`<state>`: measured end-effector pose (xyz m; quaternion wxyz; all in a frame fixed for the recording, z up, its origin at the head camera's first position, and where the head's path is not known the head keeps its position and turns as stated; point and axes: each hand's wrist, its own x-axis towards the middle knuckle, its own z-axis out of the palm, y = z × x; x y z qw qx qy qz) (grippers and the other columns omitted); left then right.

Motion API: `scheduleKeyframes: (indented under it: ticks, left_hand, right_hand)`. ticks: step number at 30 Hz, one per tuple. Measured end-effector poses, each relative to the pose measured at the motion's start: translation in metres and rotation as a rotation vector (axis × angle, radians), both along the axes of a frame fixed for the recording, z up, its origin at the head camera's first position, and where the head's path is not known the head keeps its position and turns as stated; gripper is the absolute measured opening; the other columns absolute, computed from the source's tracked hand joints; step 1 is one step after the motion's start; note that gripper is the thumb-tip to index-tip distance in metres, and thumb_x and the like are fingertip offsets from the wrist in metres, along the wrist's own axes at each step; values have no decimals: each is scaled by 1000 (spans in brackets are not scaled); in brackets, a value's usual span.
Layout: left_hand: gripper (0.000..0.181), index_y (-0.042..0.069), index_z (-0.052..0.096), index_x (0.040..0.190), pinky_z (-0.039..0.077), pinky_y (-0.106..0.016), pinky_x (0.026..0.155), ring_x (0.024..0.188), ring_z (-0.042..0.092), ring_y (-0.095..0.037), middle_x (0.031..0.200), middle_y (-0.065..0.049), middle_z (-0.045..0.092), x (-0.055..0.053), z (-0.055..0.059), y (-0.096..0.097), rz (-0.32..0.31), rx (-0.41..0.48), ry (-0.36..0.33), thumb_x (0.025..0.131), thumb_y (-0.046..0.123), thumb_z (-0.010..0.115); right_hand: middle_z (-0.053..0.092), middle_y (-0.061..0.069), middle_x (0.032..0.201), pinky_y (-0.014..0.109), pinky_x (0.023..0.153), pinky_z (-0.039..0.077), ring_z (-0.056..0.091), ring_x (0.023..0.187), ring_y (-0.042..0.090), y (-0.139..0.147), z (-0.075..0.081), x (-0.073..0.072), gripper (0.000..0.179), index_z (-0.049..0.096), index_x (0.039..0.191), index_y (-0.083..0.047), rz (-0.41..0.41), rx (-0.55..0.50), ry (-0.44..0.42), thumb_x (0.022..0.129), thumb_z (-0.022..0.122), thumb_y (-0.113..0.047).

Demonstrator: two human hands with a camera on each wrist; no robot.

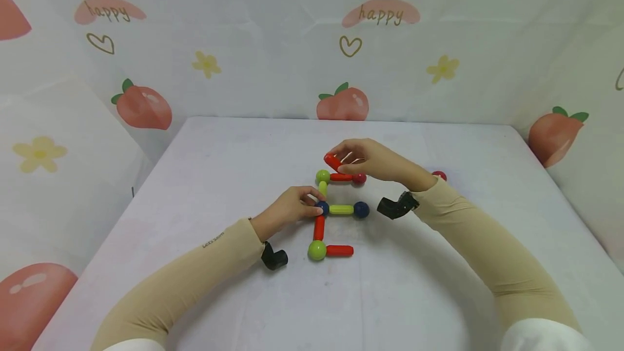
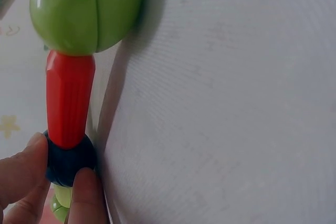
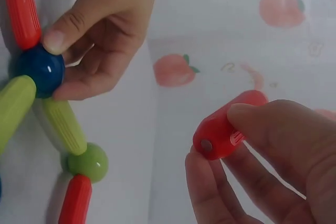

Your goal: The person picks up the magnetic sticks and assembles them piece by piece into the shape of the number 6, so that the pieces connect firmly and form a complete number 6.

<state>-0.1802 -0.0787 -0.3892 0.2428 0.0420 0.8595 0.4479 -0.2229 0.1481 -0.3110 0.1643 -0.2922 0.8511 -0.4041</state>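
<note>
Magnetic rods and balls lie joined in an E-like shape on the table. My left hand (image 1: pixel 291 206) pinches the dark blue ball (image 2: pixel 67 162) in the middle of its left side. From that ball, a yellow-green rod (image 1: pixel 341 209) runs right to another blue ball (image 1: pixel 361 209), and a red rod (image 2: pixel 69 98) leads to the near green ball (image 1: pixel 317 250). Above the far arm, my right hand (image 1: pixel 377 160) holds a loose red magnetic rod (image 3: pixel 223 129) between thumb and fingers, a silvery magnet showing at its end. Below it lie the far green ball (image 3: pixel 88 162), a red rod (image 1: pixel 340 177) and a red ball (image 1: pixel 359 179).
Another red ball (image 1: pixel 439 175) sits to the right, partly hidden behind the right wrist. The near red rod (image 1: pixel 339 251) has a bare right end. Black wrist mounts (image 1: pixel 397 206) stick out beneath both forearms. A printed cloth (image 1: pixel 273 42) hangs behind the white table (image 1: pixel 390 297).
</note>
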Motion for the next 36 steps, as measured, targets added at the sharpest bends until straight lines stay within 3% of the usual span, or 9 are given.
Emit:
scheduleKeyframes:
  ticks: [6, 13, 18, 28, 36]
  left_hand:
    - [22, 16, 68, 108, 50, -25, 75, 93, 60, -20, 105, -10, 64, 0, -2, 1, -1, 6, 9, 86, 15, 74]
    - [21, 17, 68, 107, 49, -25, 73, 92, 60, -21, 106, -10, 64, 1, -1, 2, 6, -3, 11, 86, 14, 73]
    - [22, 16, 68, 107, 46, -24, 71, 92, 59, -21, 106, -10, 64, 2, 1, 2, 5, 2, 11, 86, 14, 73]
    - [21, 16, 68, 106, 46, -23, 71, 92, 58, -20, 105, -9, 63, 1, 2, 2, 13, 2, 4, 86, 13, 74]
    - [22, 16, 69, 107, 46, -23, 70, 92, 59, -20, 106, -10, 64, 1, 3, 2, 2, -1, 9, 86, 13, 74]
  right_hand:
    - [64, 11, 110, 41, 82, 56, 67, 98, 28, 8, -3, 16, 39, 58, 128, -12, -16, -37, -33, 91, 67, -8]
    - [64, 8, 110, 43, 92, 52, 65, 101, 22, 20, -11, 33, 37, 58, 127, -14, -57, -38, -12, 90, 67, -11]
    - [64, 9, 110, 46, 94, 50, 62, 103, 24, 28, -16, 43, 36, 57, 125, -11, -93, -55, -62, 91, 65, -8]
    - [65, 10, 109, 29, 83, 53, 62, 100, 21, 47, -30, 62, 38, 59, 124, -10, -206, -91, -158, 89, 70, -17]
    - [62, 14, 109, 28, 84, 52, 64, 97, 22, 58, -47, 78, 41, 55, 125, -4, -244, -166, -270, 89, 70, -17]
